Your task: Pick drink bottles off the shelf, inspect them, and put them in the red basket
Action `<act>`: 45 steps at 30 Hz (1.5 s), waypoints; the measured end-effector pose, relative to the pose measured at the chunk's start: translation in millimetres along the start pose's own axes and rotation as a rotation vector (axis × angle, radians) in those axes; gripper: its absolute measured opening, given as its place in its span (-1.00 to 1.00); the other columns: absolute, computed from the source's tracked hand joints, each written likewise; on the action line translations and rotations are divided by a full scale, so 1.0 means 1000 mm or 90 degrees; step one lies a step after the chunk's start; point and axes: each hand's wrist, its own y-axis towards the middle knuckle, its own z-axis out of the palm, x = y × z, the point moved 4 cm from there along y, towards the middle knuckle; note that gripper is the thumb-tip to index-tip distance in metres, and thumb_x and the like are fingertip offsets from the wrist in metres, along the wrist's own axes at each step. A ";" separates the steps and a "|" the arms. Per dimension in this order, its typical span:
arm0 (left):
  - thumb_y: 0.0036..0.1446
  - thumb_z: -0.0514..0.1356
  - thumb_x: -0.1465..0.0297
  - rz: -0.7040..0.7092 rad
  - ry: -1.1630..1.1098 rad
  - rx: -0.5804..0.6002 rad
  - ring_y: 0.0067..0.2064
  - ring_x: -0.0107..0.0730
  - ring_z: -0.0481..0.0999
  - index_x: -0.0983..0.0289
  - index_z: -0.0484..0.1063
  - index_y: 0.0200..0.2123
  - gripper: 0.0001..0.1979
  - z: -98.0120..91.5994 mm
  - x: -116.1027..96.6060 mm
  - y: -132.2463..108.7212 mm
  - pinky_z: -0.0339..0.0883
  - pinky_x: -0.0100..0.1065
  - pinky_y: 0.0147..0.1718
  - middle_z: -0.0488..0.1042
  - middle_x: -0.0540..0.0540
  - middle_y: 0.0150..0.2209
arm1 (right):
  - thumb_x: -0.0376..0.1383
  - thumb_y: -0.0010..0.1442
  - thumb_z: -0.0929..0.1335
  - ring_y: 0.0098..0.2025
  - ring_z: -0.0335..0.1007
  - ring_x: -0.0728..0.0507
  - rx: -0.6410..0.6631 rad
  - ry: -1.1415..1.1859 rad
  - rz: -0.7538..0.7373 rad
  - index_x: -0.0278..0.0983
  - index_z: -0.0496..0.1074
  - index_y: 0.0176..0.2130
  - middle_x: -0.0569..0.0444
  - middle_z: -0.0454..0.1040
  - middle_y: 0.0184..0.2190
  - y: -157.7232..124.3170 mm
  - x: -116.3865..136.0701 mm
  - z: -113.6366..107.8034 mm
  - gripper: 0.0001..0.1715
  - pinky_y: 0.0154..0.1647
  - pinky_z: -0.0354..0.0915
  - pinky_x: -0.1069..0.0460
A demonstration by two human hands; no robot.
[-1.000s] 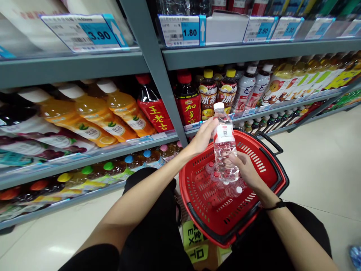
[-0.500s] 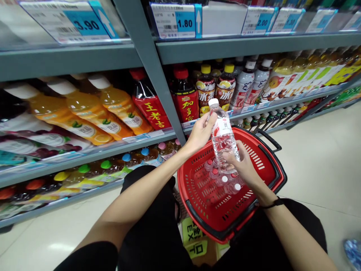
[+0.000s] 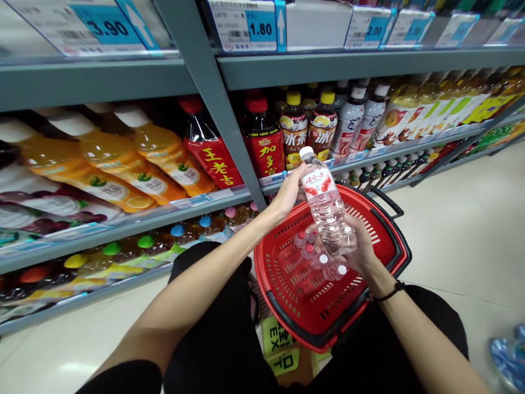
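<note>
Clear bottle (image 3: 327, 210) slants above red basket (image 3: 340, 303) of capped bottles (image 3: 320, 262).

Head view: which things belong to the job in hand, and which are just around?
In use:
clear bottle, held by left hand and right hand
red basket beneath
capped bottles inside

Just around:
shelved orange drinks
price tags
</note>
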 end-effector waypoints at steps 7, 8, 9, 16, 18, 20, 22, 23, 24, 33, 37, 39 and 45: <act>0.28 0.25 -0.04 -0.046 -0.138 0.077 0.08 -0.05 0.59 0.24 0.55 0.05 -0.48 -0.001 0.002 -0.003 0.43 -0.02 0.15 0.66 0.23 0.01 | 0.27 0.26 0.24 -0.56 0.36 -0.09 -0.041 0.032 0.001 -0.25 0.55 0.07 -0.16 0.66 -0.20 0.000 0.000 -0.002 -0.22 -0.77 -0.04 0.11; 0.25 0.31 -0.02 -0.061 -0.159 0.088 0.05 -0.06 0.61 0.25 0.54 0.06 -0.48 -0.001 0.001 -0.003 0.44 -0.02 0.14 0.66 0.24 -0.02 | 0.25 0.27 0.26 -0.57 0.33 -0.07 -0.048 0.054 -0.001 -0.24 0.56 0.03 -0.14 0.65 -0.22 0.001 0.000 -0.002 -0.27 -0.78 -0.01 0.11; 0.23 0.35 0.00 -0.072 -0.177 0.097 0.01 -0.07 0.62 0.25 0.54 0.07 -0.48 -0.001 0.000 -0.004 0.45 -0.03 0.12 0.67 0.24 -0.03 | 0.23 0.27 0.28 -0.59 0.31 -0.05 -0.052 0.078 -0.002 -0.24 0.58 -0.02 -0.12 0.65 -0.24 0.001 0.000 -0.002 -0.31 -0.78 0.02 0.12; 0.24 0.38 0.07 -0.061 -0.216 0.052 -0.16 -0.19 0.62 0.30 0.56 -0.04 -0.57 -0.003 -0.001 -0.004 0.52 -0.10 -0.04 0.66 0.25 -0.12 | 0.15 0.20 0.43 -0.65 0.30 -0.04 -0.062 0.174 0.005 -0.26 0.59 -0.27 0.04 0.53 -0.50 0.007 0.002 -0.005 -0.47 -0.80 0.15 0.12; 0.21 0.39 0.04 -0.069 -0.217 0.039 -0.18 -0.21 0.61 0.30 0.56 -0.04 -0.54 -0.004 0.001 -0.003 0.51 -0.12 -0.07 0.66 0.24 -0.14 | 0.14 0.22 0.42 -0.61 0.37 -0.09 -0.038 0.173 0.007 -0.27 0.60 -0.23 0.00 0.57 -0.46 0.009 0.001 -0.006 -0.47 -0.77 0.25 0.07; 0.19 0.40 0.02 -0.070 -0.213 0.036 -0.18 -0.21 0.60 0.30 0.57 -0.05 -0.52 -0.004 0.003 -0.003 0.49 -0.13 -0.08 0.66 0.24 -0.15 | 0.08 0.24 0.43 -0.52 0.48 -0.15 -0.033 0.165 -0.001 -0.27 0.61 -0.18 -0.05 0.62 -0.39 0.011 -0.002 -0.008 -0.53 -0.68 0.37 0.03; 0.18 0.41 0.01 -0.064 -0.206 0.039 -0.18 -0.21 0.60 0.29 0.58 -0.07 -0.52 -0.003 0.004 -0.004 0.48 -0.15 -0.08 0.66 0.23 -0.15 | 0.02 0.24 0.45 -0.42 0.56 -0.20 -0.035 0.152 0.003 -0.25 0.60 -0.12 -0.07 0.65 -0.32 0.013 -0.006 -0.008 -0.58 -0.57 0.46 0.00; 0.18 0.41 0.01 -0.060 -0.203 0.041 -0.18 -0.23 0.60 0.28 0.59 -0.07 -0.53 -0.003 0.004 -0.005 0.47 -0.17 -0.08 0.66 0.22 -0.15 | 0.00 0.23 0.46 -0.38 0.58 -0.21 -0.035 0.146 0.009 -0.25 0.60 -0.10 -0.07 0.66 -0.30 0.013 -0.009 -0.008 -0.59 -0.53 0.48 -0.01; 0.18 0.41 0.01 -0.058 -0.201 0.043 -0.18 -0.24 0.60 0.27 0.60 -0.08 -0.54 -0.002 0.004 -0.006 0.47 -0.19 -0.08 0.66 0.20 -0.14 | -0.01 0.22 0.47 -0.36 0.59 -0.21 -0.035 0.143 0.016 -0.25 0.60 -0.09 -0.07 0.67 -0.28 0.013 -0.011 -0.007 -0.59 -0.50 0.50 -0.02; 0.15 0.44 0.02 -0.034 -0.192 0.079 -0.19 -0.37 0.60 0.18 0.63 -0.02 -0.55 0.005 0.001 -0.010 0.44 -0.29 -0.10 0.67 0.08 -0.16 | 0.08 0.10 0.46 -0.29 0.60 -0.29 -0.016 0.195 0.038 -0.25 0.61 -0.15 -0.04 0.64 -0.39 0.009 -0.007 0.000 -0.49 -0.35 0.55 -0.13; 0.16 0.42 0.01 -0.007 -0.150 0.076 -0.20 -0.39 0.60 0.22 0.64 -0.05 -0.54 0.007 -0.004 -0.013 0.45 -0.32 -0.11 0.67 0.09 -0.15 | 0.09 0.14 0.45 -0.29 0.59 -0.29 -0.082 0.190 0.027 -0.23 0.61 -0.19 0.00 0.61 -0.44 0.013 -0.009 -0.002 -0.53 -0.30 0.55 -0.14; 0.12 0.44 0.01 0.019 -0.120 0.055 -0.21 -0.42 0.59 0.25 0.64 -0.11 -0.54 0.009 -0.005 -0.014 0.45 -0.35 -0.12 0.67 0.09 -0.15 | 0.08 0.17 0.45 -0.25 0.60 -0.29 -0.127 0.158 0.004 -0.21 0.61 -0.16 0.02 0.62 -0.42 0.017 -0.012 -0.003 -0.54 -0.23 0.55 -0.15; -0.10 0.54 -0.02 0.095 -0.002 -0.039 -0.14 -0.31 0.59 0.32 0.60 -0.08 -0.35 0.007 -0.003 -0.014 0.45 -0.27 -0.08 0.66 0.16 -0.12 | 0.04 0.23 0.46 -0.07 0.61 -0.28 -0.173 0.067 -0.124 -0.19 0.62 -0.08 0.06 0.69 -0.24 0.029 -0.019 -0.013 -0.57 -0.03 0.50 -0.12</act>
